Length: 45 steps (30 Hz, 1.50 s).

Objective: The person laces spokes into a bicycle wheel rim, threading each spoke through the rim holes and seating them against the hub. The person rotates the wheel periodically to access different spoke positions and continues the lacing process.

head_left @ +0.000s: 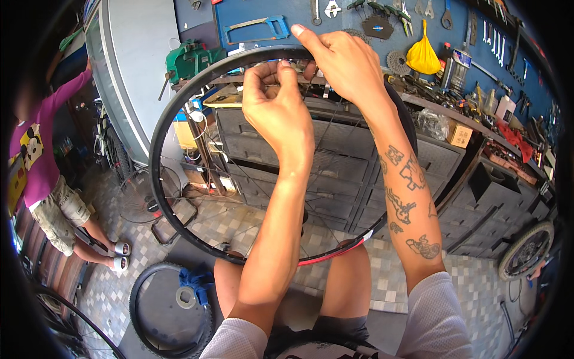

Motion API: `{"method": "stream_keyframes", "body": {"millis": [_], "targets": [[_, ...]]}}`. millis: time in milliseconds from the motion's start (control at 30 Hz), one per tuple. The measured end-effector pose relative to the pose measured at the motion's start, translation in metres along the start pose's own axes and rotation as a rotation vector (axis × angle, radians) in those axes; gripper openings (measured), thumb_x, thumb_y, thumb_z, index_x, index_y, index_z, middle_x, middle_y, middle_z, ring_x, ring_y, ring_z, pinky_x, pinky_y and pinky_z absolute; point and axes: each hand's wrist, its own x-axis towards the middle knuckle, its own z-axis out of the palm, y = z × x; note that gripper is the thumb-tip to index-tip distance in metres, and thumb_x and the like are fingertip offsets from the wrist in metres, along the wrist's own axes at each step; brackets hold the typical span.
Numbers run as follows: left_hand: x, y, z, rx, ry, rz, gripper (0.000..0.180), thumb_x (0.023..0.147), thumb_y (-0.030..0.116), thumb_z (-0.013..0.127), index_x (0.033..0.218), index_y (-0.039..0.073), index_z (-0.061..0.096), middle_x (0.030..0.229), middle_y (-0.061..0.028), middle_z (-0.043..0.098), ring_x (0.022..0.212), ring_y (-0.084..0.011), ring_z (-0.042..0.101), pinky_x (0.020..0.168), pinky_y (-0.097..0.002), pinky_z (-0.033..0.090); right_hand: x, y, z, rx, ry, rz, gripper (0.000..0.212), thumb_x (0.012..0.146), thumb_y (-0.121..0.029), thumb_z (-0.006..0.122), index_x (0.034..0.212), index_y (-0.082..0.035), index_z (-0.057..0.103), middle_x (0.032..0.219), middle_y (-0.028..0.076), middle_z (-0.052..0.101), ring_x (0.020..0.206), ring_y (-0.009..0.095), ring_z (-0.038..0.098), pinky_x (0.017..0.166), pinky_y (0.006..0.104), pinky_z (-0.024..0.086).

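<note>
Head view looks down over the bicycle wheel [173, 203] that I hold upright in front of me, its lower edge resting between my knees so it stays put while both hands work at the top of the black rim. Everything else I place from that wheel. Behind it stands a grey bank of drawers [341, 173], seen through the thin spokes, and above that a blue tool board [359, 15] hung with wrenches and a yellow bag [422, 55]. Off to the wheel's left a grey cabinet [128, 66] stands, and further left a person in a purple shirt [42, 149] stands on the tiled floor [239, 227]. Below the wheel to the left a loose tyre [170, 311] lies flat with a blue rag [194, 280] on its edge; low on the far right another small wheel [526, 251] leans against the drawers. At the top of the rim my right hand [341, 63] curls over it from above, fingers wrapped around the metal, I judge to steady it and stop it turning. My left hand [278, 102] sits just inside the rim beside it, fingers drawn together in a pinch against the rim's inner face, where the spokes meet it; something small seems to be between the fingertips, but I cannot tell what. The two hands nearly touch, so the steadying grip sits right next to the fine work.
</note>
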Motion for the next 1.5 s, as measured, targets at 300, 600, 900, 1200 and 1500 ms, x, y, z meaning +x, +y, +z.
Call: {"method": "stream_keyframes", "body": {"millis": [300, 600, 900, 1200, 1500], "targets": [[-0.005, -0.004, 0.009, 0.192, 0.092, 0.058, 0.016, 0.103, 0.012, 0.071, 0.104, -0.004, 0.070, 0.089, -0.0077, 0.071, 0.075, -0.0105, 0.060, 0.066, -0.0280, 0.048, 0.002, 0.004, 0.005, 0.014, 0.013, 0.001, 0.074, 0.102, -0.069, 0.053, 0.064, -0.010, 0.078, 0.062, 0.011, 0.071, 0.071, 0.036, 0.075, 0.073, 0.0476, 0.059], [-0.003, -0.007, 0.006, 0.052, 0.058, -0.004, 0.020, 0.102, 0.014, 0.072, 0.102, -0.005, 0.072, 0.086, -0.0061, 0.070, 0.069, -0.0105, 0.056, 0.062, -0.0306, 0.047, -0.001, -0.002, -0.001, -0.020, 0.004, 0.017, 0.072, 0.101, -0.069, 0.054, 0.066, -0.012, 0.079, 0.064, 0.009, 0.073, 0.071, 0.035, 0.076, 0.074, 0.0474, 0.059], [-0.002, -0.008, 0.003, 0.057, 0.048, 0.015, 0.018, 0.103, 0.012, 0.068, 0.101, -0.006, 0.071, 0.087, -0.0095, 0.071, 0.081, -0.0174, 0.063, 0.076, -0.0370, 0.053, 0.004, 0.001, 0.001, -0.133, -0.037, 0.041, 0.080, 0.100, -0.079, 0.045, 0.075, -0.013, 0.083, 0.069, 0.005, 0.076, 0.081, 0.031, 0.077, 0.084, 0.0428, 0.058], [-0.034, 0.012, -0.032, 0.082, -0.106, -0.110, 0.026, 0.104, 0.011, 0.070, 0.125, -0.002, 0.062, 0.115, -0.0204, 0.074, 0.095, -0.0206, 0.071, 0.078, -0.0337, 0.056, -0.007, -0.009, 0.003, -0.005, 0.164, 0.067, 0.064, 0.103, -0.067, 0.056, 0.110, -0.009, 0.083, 0.085, 0.016, 0.078, 0.086, 0.038, 0.076, 0.079, 0.0447, 0.055], [-0.069, 0.011, -0.117, 0.331, -0.402, -0.093, 0.028, 0.101, 0.024, 0.075, 0.120, 0.003, 0.073, 0.134, -0.0256, 0.060, 0.119, -0.0395, 0.067, 0.099, -0.0435, 0.056, -0.032, -0.015, 0.000, 0.005, 0.358, -0.047, 0.055, 0.103, -0.060, 0.063, 0.110, -0.008, 0.080, 0.089, 0.023, 0.074, 0.090, 0.044, 0.072, 0.080, 0.0458, 0.054]]}}
